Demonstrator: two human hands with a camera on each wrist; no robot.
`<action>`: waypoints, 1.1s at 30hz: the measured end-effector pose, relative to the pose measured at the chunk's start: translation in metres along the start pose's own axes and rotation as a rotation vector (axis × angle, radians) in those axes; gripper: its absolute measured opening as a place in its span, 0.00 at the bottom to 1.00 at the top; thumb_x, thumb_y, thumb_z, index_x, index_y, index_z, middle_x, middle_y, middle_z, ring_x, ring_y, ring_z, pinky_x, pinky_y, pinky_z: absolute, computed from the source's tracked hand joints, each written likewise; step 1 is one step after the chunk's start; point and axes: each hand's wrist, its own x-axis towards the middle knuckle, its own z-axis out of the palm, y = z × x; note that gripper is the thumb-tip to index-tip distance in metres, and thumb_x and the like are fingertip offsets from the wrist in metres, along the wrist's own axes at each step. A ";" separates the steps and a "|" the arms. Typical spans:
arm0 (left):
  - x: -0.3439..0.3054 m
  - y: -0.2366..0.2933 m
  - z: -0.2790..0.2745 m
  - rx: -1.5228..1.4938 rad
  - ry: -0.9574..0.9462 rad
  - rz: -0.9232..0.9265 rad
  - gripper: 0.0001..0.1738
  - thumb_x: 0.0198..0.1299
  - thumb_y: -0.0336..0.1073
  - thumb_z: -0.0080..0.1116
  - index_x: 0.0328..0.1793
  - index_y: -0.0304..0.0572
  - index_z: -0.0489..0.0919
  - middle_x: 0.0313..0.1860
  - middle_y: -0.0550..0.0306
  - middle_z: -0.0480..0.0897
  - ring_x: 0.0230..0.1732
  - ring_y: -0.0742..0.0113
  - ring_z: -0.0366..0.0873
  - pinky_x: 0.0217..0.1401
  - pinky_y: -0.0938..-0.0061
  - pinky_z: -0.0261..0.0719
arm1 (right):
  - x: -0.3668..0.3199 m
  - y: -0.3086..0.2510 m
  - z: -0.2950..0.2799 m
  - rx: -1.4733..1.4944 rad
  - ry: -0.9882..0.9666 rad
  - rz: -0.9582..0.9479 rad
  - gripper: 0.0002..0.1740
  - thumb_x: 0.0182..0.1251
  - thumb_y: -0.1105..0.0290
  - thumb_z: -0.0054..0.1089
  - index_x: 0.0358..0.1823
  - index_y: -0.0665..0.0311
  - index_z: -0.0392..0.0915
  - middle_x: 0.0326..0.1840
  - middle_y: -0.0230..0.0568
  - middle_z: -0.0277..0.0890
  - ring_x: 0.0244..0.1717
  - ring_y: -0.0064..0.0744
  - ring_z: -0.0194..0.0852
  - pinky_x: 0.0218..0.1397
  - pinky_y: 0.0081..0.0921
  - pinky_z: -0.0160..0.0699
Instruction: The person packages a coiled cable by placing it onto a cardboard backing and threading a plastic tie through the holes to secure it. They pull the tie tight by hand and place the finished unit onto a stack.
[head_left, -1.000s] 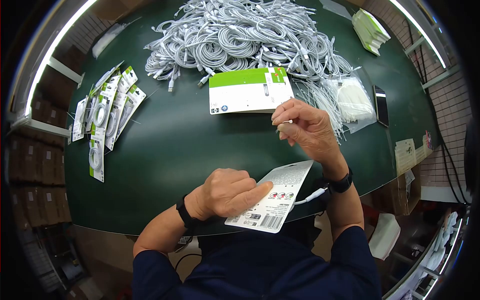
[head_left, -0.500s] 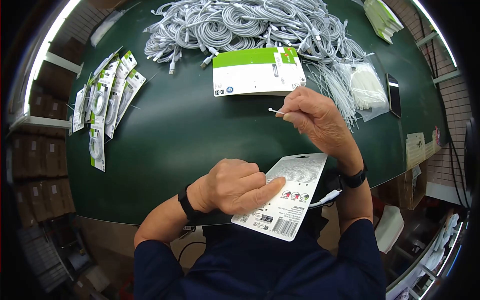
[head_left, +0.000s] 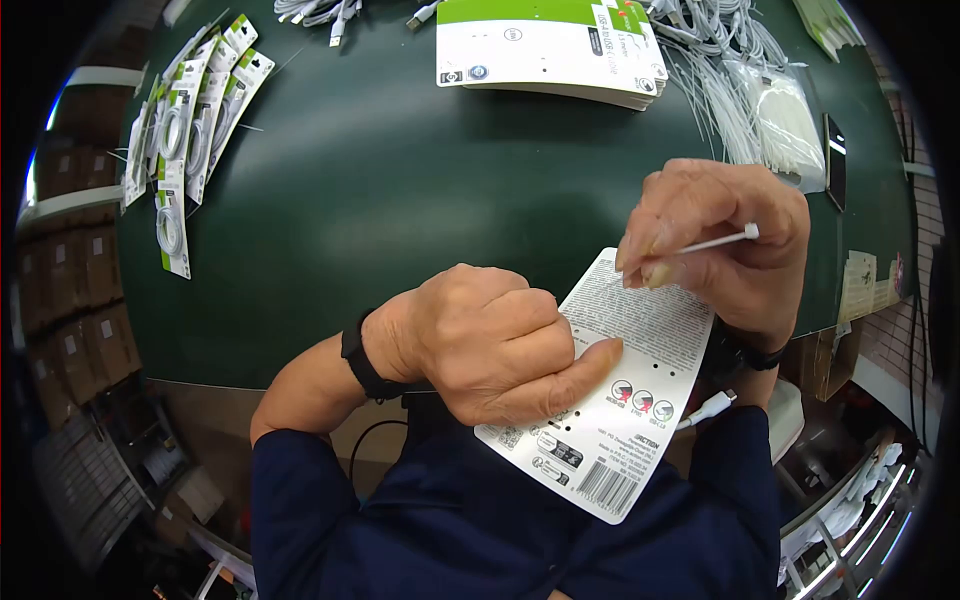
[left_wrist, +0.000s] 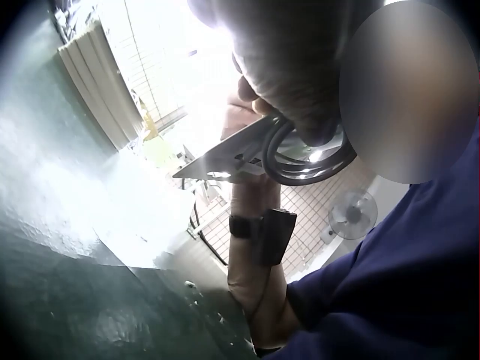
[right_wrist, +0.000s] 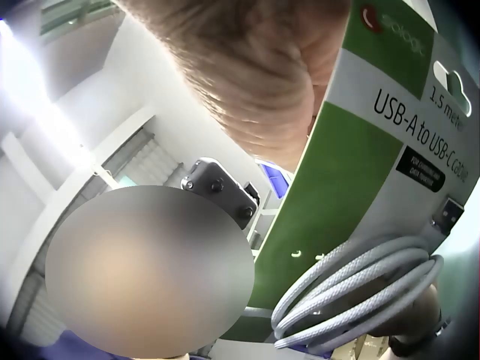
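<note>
In the head view my left hand point(head_left: 500, 345) grips a printed card point(head_left: 640, 440), its thumb on the barcode side. A coiled cable point(right_wrist: 352, 289) lies against the card's green front in the right wrist view, and in the left wrist view the coil point(left_wrist: 307, 169) is beneath my left fingers. A white cable plug point(head_left: 708, 408) sticks out past the card's right edge. My right hand point(head_left: 725, 240) pinches a thin white cable tie point(head_left: 722, 240) over the card's upper end, its small head pointing right.
Carded cables point(head_left: 180, 150) lie at the table's left. A stack of cards point(head_left: 550, 45) is at the back, beside loose cable ties point(head_left: 725, 110) and a bag of ties point(head_left: 790, 115). A phone point(head_left: 835, 165) lies at the right, and part of the cable pile point(head_left: 725, 25) shows behind.
My right hand has come down over the card's upper end, and the tie's head now points right instead of left. The head view has shifted lower, closer to the card and hands.
</note>
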 end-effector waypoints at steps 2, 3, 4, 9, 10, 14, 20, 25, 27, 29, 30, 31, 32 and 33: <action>0.000 -0.001 0.002 0.004 0.025 0.018 0.26 0.44 0.36 0.72 0.53 0.35 0.88 0.23 0.68 0.70 0.21 0.78 0.67 0.18 0.79 0.61 | 0.000 0.000 0.001 -0.023 -0.049 -0.021 0.10 0.53 0.85 0.77 0.35 0.69 0.84 0.30 0.52 0.87 0.27 0.34 0.86 0.29 0.25 0.78; 0.000 -0.001 0.003 0.006 0.038 0.027 0.26 0.44 0.36 0.72 0.52 0.35 0.89 0.23 0.68 0.70 0.21 0.78 0.67 0.18 0.79 0.61 | 0.000 -0.001 0.001 -0.021 -0.072 -0.025 0.10 0.53 0.85 0.77 0.35 0.69 0.85 0.31 0.53 0.88 0.27 0.35 0.86 0.29 0.25 0.78; 0.001 0.000 0.004 0.011 0.051 0.031 0.25 0.43 0.36 0.72 0.51 0.36 0.89 0.23 0.68 0.70 0.21 0.78 0.67 0.17 0.79 0.61 | 0.000 -0.001 0.000 -0.018 -0.094 -0.029 0.11 0.52 0.85 0.77 0.35 0.69 0.85 0.31 0.54 0.88 0.27 0.35 0.87 0.29 0.25 0.77; 0.001 0.001 0.007 0.011 0.093 0.039 0.24 0.42 0.37 0.73 0.48 0.37 0.90 0.22 0.69 0.68 0.20 0.80 0.67 0.17 0.80 0.59 | -0.001 0.000 0.003 0.031 -0.118 -0.033 0.10 0.52 0.83 0.78 0.33 0.69 0.85 0.32 0.54 0.88 0.26 0.34 0.87 0.27 0.25 0.76; 0.001 0.001 0.007 0.009 0.090 0.035 0.24 0.42 0.37 0.73 0.48 0.37 0.89 0.22 0.69 0.68 0.20 0.80 0.67 0.17 0.80 0.59 | -0.001 0.000 0.004 0.026 -0.118 -0.032 0.10 0.53 0.83 0.78 0.33 0.69 0.84 0.32 0.54 0.88 0.26 0.34 0.87 0.27 0.25 0.75; 0.001 0.000 0.006 0.014 0.079 0.032 0.24 0.42 0.37 0.73 0.49 0.37 0.89 0.22 0.69 0.68 0.20 0.79 0.66 0.17 0.80 0.59 | -0.001 -0.001 0.005 -0.017 -0.115 -0.029 0.09 0.54 0.81 0.80 0.33 0.68 0.84 0.31 0.54 0.88 0.26 0.34 0.87 0.26 0.24 0.75; 0.001 0.000 0.005 -0.008 0.049 0.012 0.26 0.42 0.37 0.74 0.51 0.37 0.89 0.22 0.69 0.69 0.20 0.79 0.67 0.18 0.79 0.60 | -0.001 0.001 0.005 -0.025 -0.135 -0.017 0.08 0.56 0.81 0.78 0.32 0.67 0.84 0.32 0.52 0.89 0.27 0.34 0.88 0.28 0.24 0.77; 0.000 -0.001 0.003 -0.010 0.027 -0.010 0.27 0.43 0.38 0.74 0.52 0.37 0.89 0.24 0.67 0.73 0.21 0.78 0.70 0.18 0.79 0.62 | 0.001 0.003 0.000 -0.050 -0.295 0.066 0.07 0.56 0.84 0.76 0.33 0.66 0.86 0.36 0.47 0.89 0.33 0.35 0.89 0.31 0.25 0.81; -0.002 0.000 0.005 0.005 0.035 -0.018 0.26 0.43 0.37 0.74 0.52 0.37 0.89 0.25 0.66 0.75 0.22 0.77 0.71 0.18 0.79 0.62 | 0.003 -0.002 0.001 -0.102 -0.363 0.136 0.10 0.53 0.85 0.74 0.34 0.65 0.86 0.37 0.42 0.88 0.34 0.34 0.88 0.34 0.26 0.82; -0.001 0.000 0.004 -0.010 0.041 -0.031 0.26 0.44 0.37 0.74 0.52 0.37 0.89 0.26 0.65 0.76 0.21 0.77 0.71 0.18 0.79 0.63 | 0.004 -0.004 0.000 -0.132 -0.399 0.188 0.11 0.52 0.86 0.74 0.35 0.64 0.86 0.37 0.39 0.86 0.34 0.33 0.87 0.35 0.27 0.82; -0.001 0.000 0.004 -0.017 0.044 -0.038 0.25 0.44 0.36 0.74 0.52 0.36 0.89 0.26 0.64 0.77 0.21 0.77 0.71 0.18 0.79 0.63 | 0.003 -0.003 0.000 -0.129 -0.405 0.198 0.10 0.53 0.86 0.74 0.35 0.64 0.86 0.36 0.38 0.86 0.34 0.33 0.86 0.35 0.27 0.81; -0.001 0.000 0.005 -0.011 0.060 -0.039 0.25 0.45 0.36 0.74 0.52 0.36 0.89 0.26 0.64 0.78 0.22 0.76 0.72 0.19 0.79 0.64 | 0.003 -0.003 0.000 -0.125 -0.412 0.207 0.10 0.54 0.85 0.74 0.35 0.64 0.86 0.36 0.37 0.86 0.33 0.32 0.85 0.34 0.28 0.81; 0.000 0.000 0.007 -0.004 0.075 -0.038 0.24 0.46 0.36 0.74 0.52 0.36 0.89 0.27 0.63 0.79 0.22 0.76 0.73 0.19 0.79 0.64 | 0.002 -0.002 0.000 -0.111 -0.408 0.200 0.10 0.54 0.85 0.74 0.35 0.64 0.86 0.36 0.37 0.86 0.34 0.33 0.86 0.34 0.28 0.81; 0.000 0.001 0.008 0.003 0.090 -0.036 0.24 0.46 0.36 0.74 0.52 0.36 0.89 0.27 0.63 0.79 0.22 0.76 0.74 0.19 0.79 0.65 | 0.002 0.000 0.000 -0.097 -0.405 0.192 0.10 0.54 0.85 0.74 0.35 0.64 0.86 0.36 0.37 0.86 0.34 0.33 0.86 0.34 0.28 0.81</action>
